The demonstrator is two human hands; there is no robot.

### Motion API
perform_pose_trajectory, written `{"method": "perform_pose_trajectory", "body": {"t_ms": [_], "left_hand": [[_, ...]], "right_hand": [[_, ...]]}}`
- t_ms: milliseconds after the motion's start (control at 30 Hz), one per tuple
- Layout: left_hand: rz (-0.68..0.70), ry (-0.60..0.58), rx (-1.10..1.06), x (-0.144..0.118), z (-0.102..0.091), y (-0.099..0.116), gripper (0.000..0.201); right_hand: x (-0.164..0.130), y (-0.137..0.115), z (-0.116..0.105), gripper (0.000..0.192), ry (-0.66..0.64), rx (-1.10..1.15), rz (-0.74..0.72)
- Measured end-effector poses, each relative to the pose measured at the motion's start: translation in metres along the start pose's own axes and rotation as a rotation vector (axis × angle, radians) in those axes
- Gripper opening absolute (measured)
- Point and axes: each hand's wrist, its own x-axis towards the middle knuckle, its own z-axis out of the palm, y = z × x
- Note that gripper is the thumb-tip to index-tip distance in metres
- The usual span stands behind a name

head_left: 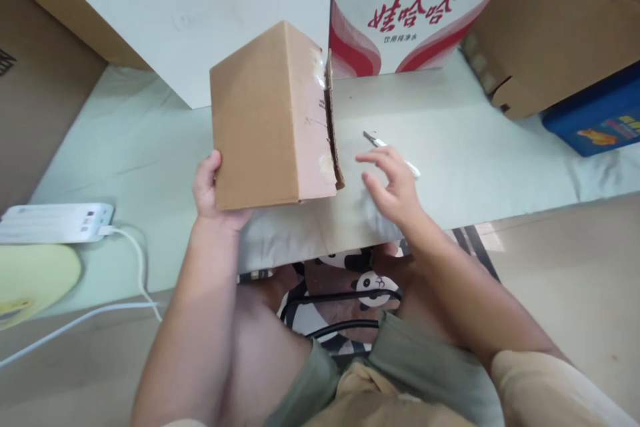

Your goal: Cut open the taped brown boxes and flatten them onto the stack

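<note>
My left hand [213, 190] grips a brown cardboard box [255, 127] by its lower left corner, the thumb on its side and the other fingers mostly hidden beneath. The box is held tilted over the cloth-covered surface, with a torn, ragged flap edge and bits of clear tape along its right side. To the right of the box, my right hand [393, 183] is open and holds nothing, its fingers apart. Just behind those fingers a white utility knife [413, 169] lies on the cloth, its dark tip pointing up and left; my hand covers part of it.
Large white cartons stand at the back, one with red print [415, 20]. Brown cardboard [555, 20] and a blue package [595, 113] are at the right. A white power bank [60, 223] with a cable [137, 253] and a yellow round object [40, 277] lie left. The pale cloth [480, 160] ends near my knees.
</note>
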Motion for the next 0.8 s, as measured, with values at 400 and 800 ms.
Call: {"method": "perform_pose_trajectory", "body": {"t_ms": [400, 800], "left_hand": [[0.016, 0.045, 0.114, -0.008, 0.012, -0.009, 0.055], [0.408, -0.034, 0.169, -0.018, 0.022, -0.024, 0.075]], "right_hand": [[-0.019, -0.014, -0.001, 0.056, -0.102, 0.036, -0.15], [-0.021, -0.006, 0.008, 0.07, -0.006, 0.166, 0.088]]}}
